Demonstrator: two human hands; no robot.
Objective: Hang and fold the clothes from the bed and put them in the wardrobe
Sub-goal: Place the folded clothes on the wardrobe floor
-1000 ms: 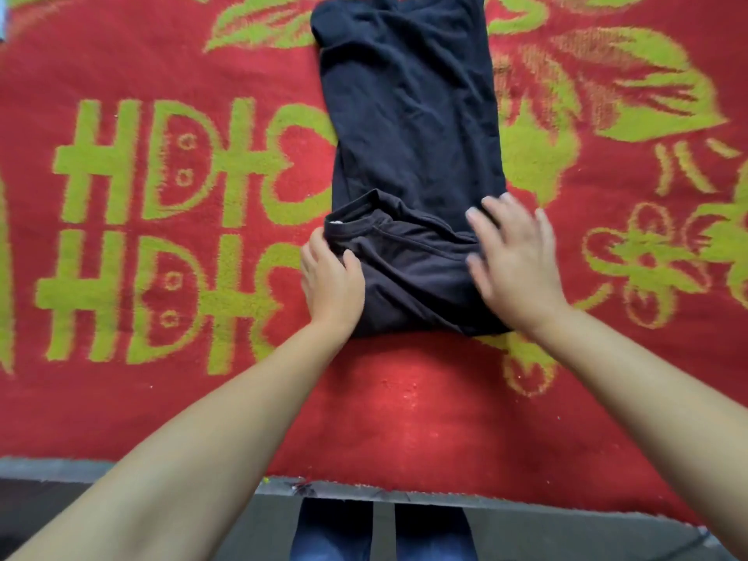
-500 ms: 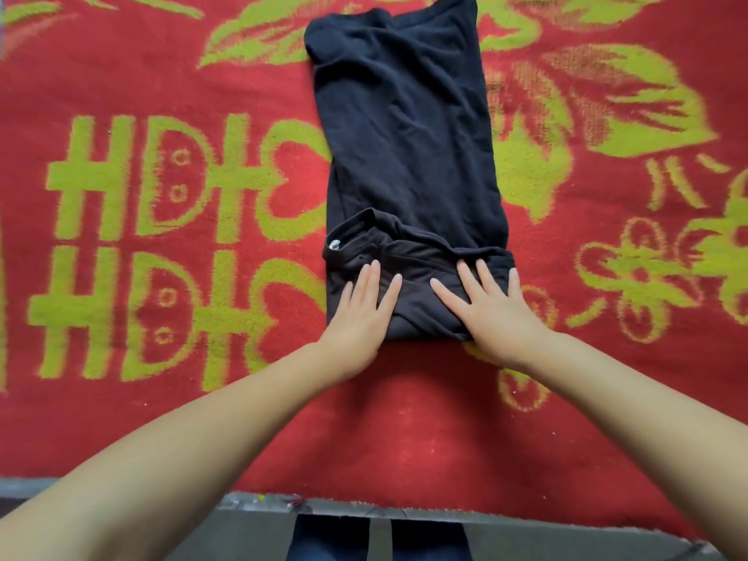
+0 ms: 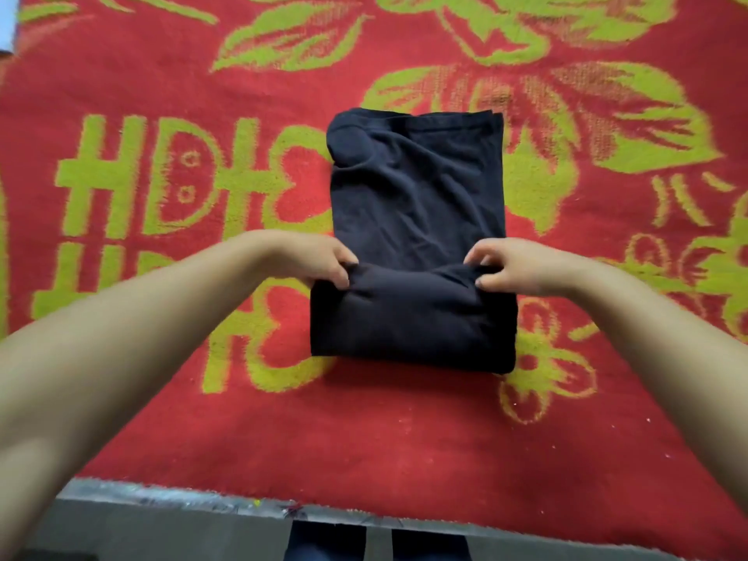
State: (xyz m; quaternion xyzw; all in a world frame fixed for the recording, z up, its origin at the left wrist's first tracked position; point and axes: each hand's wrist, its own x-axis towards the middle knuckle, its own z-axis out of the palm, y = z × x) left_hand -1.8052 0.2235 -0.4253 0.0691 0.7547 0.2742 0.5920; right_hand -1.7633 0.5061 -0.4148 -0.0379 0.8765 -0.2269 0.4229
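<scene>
Red woven blanket with green patterns (image 3: 404, 439) underneath; on it a dark navy folded garment (image 3: 417, 220), its near fold pinched by left hand (image 3: 319, 263) and right hand (image 3: 510, 267).

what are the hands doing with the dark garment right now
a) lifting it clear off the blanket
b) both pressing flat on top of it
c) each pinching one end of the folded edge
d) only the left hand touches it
c: the left hand and right hand each pinch one end of the fold on the dark garment, which lies on the red blanket.
</scene>
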